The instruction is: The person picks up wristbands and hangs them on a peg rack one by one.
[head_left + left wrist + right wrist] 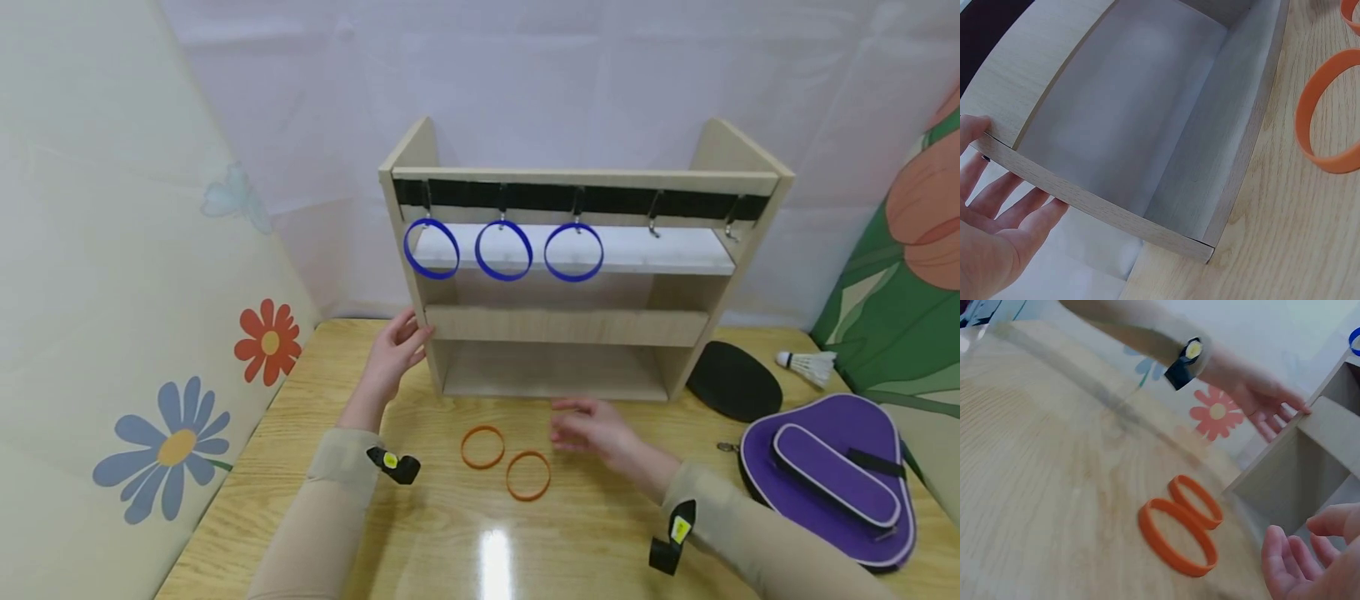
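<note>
My left hand point(395, 350) is at the left side of a wooden shelf point(566, 325). In the left wrist view, its thumb rests on the front edge and its extended fingers point(1022, 209) touch the outer side panel. My right hand point(592, 433) hovers over the table before the shelf, fingers loosely bent, holding nothing. Two orange rings point(482, 465) point(528, 498) lie left of it on the table; in the right wrist view they appear close together. Three blue rings point(432, 274) point(504, 277) point(573, 278) hang from hooks along the shelf's black strip point(540, 197).
Two hooks point(655, 227) point(732, 232) at the right of the strip carry no ring. Right of the shelf are a black paddle-shaped item point(733, 382), a shuttlecock point(808, 365) and a purple zipped case point(795, 517). Floral-printed cloths border the wooden table point(450, 550).
</note>
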A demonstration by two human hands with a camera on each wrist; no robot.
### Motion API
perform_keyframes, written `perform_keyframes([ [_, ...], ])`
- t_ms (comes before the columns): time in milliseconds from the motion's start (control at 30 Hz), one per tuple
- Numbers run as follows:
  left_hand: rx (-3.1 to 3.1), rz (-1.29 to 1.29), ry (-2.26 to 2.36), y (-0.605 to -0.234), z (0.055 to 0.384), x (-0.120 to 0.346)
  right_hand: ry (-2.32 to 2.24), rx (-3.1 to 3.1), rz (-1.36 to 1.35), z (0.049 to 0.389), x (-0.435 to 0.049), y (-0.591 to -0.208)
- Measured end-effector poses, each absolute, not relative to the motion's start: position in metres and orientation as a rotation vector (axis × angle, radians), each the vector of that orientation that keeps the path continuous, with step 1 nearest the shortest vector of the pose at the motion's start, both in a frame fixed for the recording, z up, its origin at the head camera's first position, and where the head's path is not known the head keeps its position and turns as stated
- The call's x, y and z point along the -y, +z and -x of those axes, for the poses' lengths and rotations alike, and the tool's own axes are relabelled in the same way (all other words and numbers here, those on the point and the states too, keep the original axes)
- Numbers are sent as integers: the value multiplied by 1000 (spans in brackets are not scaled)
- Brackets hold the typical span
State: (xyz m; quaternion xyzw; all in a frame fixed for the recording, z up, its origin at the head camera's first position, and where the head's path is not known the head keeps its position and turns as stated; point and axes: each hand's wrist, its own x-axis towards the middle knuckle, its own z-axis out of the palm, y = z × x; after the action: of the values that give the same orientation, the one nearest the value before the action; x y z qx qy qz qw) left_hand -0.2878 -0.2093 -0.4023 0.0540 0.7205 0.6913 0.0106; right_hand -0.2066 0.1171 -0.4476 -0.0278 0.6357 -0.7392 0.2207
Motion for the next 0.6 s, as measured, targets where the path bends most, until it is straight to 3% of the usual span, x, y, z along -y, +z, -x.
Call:
perform_keyframes([
  [600, -2248, -150, 2159, -402, 288, 209, -1889, -1824, 29, 201, -110, -473],
])
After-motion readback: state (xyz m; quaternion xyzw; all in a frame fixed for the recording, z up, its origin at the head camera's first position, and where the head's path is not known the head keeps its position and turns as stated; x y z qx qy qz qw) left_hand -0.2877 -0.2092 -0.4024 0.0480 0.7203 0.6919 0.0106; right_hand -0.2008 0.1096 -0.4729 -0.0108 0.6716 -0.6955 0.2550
